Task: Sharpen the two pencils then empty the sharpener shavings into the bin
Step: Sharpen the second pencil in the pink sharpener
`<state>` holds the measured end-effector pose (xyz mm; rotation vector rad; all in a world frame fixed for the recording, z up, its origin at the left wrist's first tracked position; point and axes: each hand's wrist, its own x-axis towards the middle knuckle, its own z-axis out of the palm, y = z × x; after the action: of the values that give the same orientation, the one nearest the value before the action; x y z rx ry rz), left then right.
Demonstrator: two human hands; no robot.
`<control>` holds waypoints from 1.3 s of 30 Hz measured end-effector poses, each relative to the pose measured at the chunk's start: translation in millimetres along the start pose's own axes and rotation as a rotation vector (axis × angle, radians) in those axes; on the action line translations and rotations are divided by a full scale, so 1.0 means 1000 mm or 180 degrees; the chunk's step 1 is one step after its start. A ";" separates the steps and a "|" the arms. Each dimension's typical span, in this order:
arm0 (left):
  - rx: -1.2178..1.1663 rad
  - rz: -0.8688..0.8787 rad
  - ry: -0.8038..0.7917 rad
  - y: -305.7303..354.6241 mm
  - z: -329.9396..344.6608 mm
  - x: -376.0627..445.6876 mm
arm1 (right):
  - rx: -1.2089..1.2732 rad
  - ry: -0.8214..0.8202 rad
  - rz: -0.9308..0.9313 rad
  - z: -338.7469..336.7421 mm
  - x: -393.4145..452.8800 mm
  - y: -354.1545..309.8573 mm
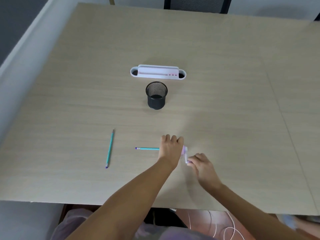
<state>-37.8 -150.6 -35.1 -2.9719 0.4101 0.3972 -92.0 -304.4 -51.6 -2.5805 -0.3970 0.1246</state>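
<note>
Low in the middle of the frame, the left hand [170, 147] covers a pink sharpener [185, 150] on the desk [225, 84], its grip curled over the body. A teal pencil [147, 148] runs horizontally out to the left from under that hand. The right hand [201, 164] pinches the crank handle [187, 161] just right of it. The second pencil [109, 148] lies near-vertical, farther left, nearer the left hand. The mesh bin [156, 95] stands at centre frame.

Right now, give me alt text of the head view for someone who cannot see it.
The left hand holds a pink sharpener with a teal pencil in it, while the right hand pinches its crank. A second pencil lies left on the table, before a black mesh cup.
</note>
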 end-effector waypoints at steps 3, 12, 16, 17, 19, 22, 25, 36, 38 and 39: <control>-0.0121 -0.0009 0.0026 0.000 0.001 0.001 | -0.0166 0.0035 -0.0414 -0.032 0.025 0.000; -0.0144 -0.0020 -0.0010 0.001 -0.001 0.000 | -0.0841 -0.0405 -0.0304 0.004 0.064 0.004; -0.0079 -0.0017 -0.0074 0.001 -0.002 -0.002 | -0.0224 -0.0113 0.0150 0.014 0.016 -0.001; -0.0088 -0.0006 -0.0044 0.001 -0.002 -0.002 | -0.0051 0.0004 0.0205 0.009 0.003 -0.002; -0.0128 0.0029 0.0025 0.002 -0.002 0.000 | 0.0164 0.0125 0.0078 -0.012 -0.008 -0.012; -0.0186 0.0072 -0.0001 0.002 -0.003 -0.002 | 0.0126 0.0686 -0.0149 -0.050 0.046 -0.026; -0.0189 0.0056 0.0052 -0.001 0.001 -0.004 | 0.0066 0.0958 0.0353 -0.078 0.115 -0.027; -0.0145 0.0038 0.0073 0.000 0.005 0.002 | 0.0200 -0.1420 0.0453 -0.038 0.028 -0.017; -0.0107 0.0017 0.0048 0.000 0.006 0.002 | -0.0066 -0.1533 0.0255 -0.039 0.026 -0.018; -0.0095 0.0014 0.0045 0.000 0.007 0.002 | -0.0233 -0.1593 0.0164 -0.040 0.025 -0.017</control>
<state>-37.6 -150.0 -41.9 -3.0048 0.4158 0.3865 -65.6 -302.3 -8.5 -2.6111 -0.5195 0.7960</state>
